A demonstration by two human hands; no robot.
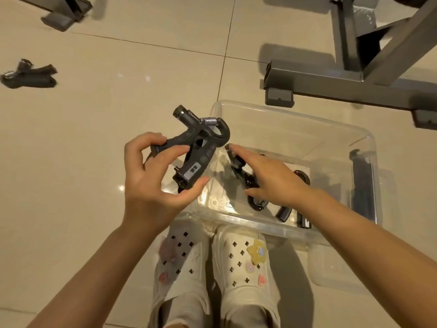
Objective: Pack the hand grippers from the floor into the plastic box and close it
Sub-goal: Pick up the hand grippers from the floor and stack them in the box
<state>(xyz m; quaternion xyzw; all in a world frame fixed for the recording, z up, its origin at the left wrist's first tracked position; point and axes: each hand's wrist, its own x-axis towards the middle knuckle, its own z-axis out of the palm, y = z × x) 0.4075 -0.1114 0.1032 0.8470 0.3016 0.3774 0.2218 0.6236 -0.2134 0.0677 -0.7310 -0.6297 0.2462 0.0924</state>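
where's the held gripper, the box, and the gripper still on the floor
held gripper [196, 147]: head view, on its black body between the handles
box [295, 119]: head view, on its clear far wall
floor gripper [30, 75]: head view, on its dark handles

Glossy cream ceramic tile floor with thin dark grout lines, warm yellowish light, small bright reflections on the tiles. Grey square-tube metal frame stands top right, with dark grey plastic foot caps resting on the floor. Another grey metal frame leg with a dark cap sits top left. Soft shadows fall beside both frames.
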